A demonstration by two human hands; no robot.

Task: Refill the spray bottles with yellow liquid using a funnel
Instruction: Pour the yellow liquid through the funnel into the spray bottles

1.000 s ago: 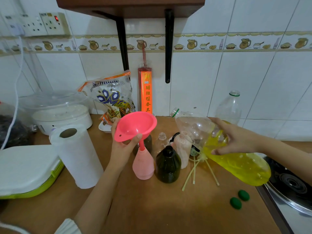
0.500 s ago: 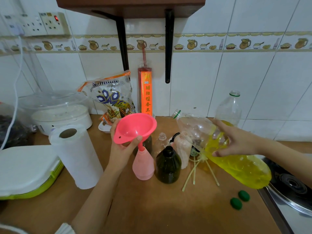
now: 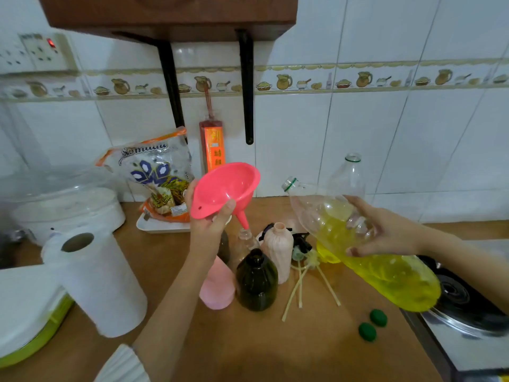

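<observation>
My left hand [image 3: 209, 219] grips a pink funnel [image 3: 225, 188] in the air, tilted, its spout pointing down toward a small clear bottle [image 3: 245, 244]. Below my wrist stands a pink spray bottle [image 3: 216, 285], with a dark green bottle [image 3: 256, 282] and a pale peach bottle [image 3: 278, 249] beside it, all without tops. My right hand [image 3: 385, 230] holds a large clear bottle [image 3: 358, 244] of yellow liquid tilted, neck up and to the left. Loose spray heads with yellow tubes [image 3: 303, 274] lie behind and beside the bottles.
A paper towel roll [image 3: 96, 282] stands at the left beside a white and green box [image 3: 24, 312]. Two green caps [image 3: 373, 325] lie on the wooden counter [image 3: 248, 346]. A stove [image 3: 462, 307] is at the right, an empty clear bottle [image 3: 349, 175] at the wall, a snack bag [image 3: 154, 175] behind.
My left hand has lifted the funnel out of the pink spray bottle and tipped it to the right. The bottle of yellow liquid has barely moved.
</observation>
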